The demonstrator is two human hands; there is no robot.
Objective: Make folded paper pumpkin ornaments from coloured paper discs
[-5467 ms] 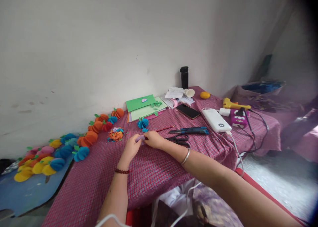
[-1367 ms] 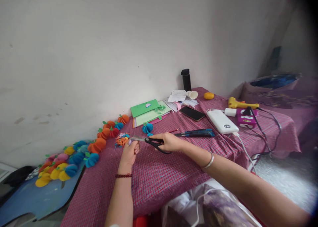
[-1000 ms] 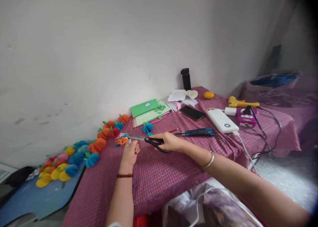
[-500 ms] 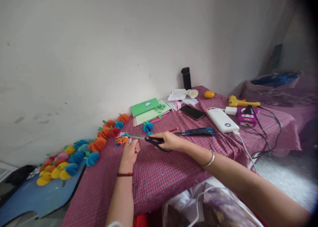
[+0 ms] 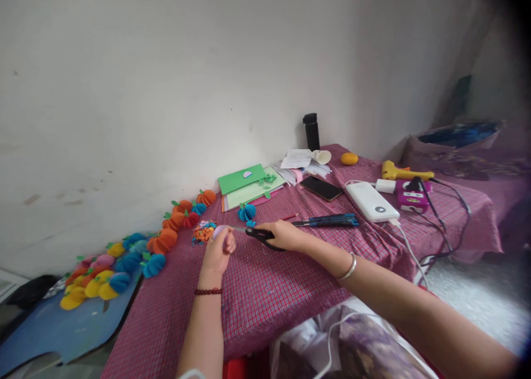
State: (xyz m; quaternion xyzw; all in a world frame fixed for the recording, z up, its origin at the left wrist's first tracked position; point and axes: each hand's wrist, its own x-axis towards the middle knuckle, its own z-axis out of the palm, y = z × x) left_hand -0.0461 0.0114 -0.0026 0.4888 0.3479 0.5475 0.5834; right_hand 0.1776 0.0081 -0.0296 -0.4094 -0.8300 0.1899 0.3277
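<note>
Pinched in my left hand is a small piece of lilac paper with a rounded edge. My right hand grips black-handled scissors, their blades pointing left at the paper's edge. Whether the blades touch the paper I cannot tell. Just beyond my left hand lies a heap of orange and coloured paper scraps. A blue paper pumpkin with a green leaf rests on the checked cloth behind the scissors.
Several coloured paper pumpkins line the left side, some on a blue board. Green paper sheets, a phone, a blue cutter, a white power bank, a purple power strip and a black bottle stand behind and right.
More of the lilac paper shows above my left fingers, its rounded edge turned up. The scissors have shifted slightly right, with less of the blades visible.
</note>
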